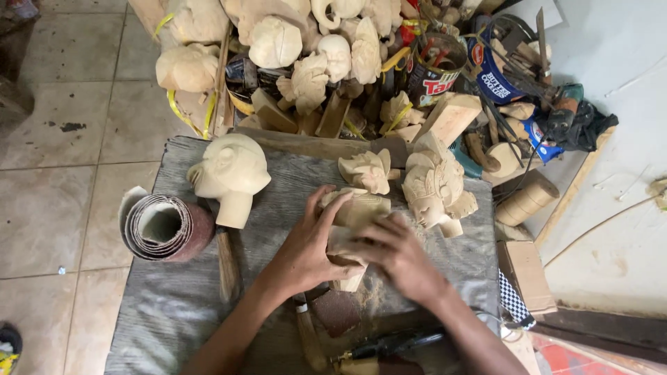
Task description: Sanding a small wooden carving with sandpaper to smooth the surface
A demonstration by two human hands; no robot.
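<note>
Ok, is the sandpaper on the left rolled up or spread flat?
Rolled up: the sandpaper roll lies on its side on the work board, its open coiled end facing the camera.

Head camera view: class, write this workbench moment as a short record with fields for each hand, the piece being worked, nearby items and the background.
left hand: grips the pale wooden carving from its left side
right hand: pressed on the carving's lower part
surface: grey worn board with sawdust
left of hands: carved wooden head and a sandpaper roll
right of hands: detailed carved figure
near edge: sandpaper piece and tool handles
background: pile of unfinished carvings, tins holding tools
</note>
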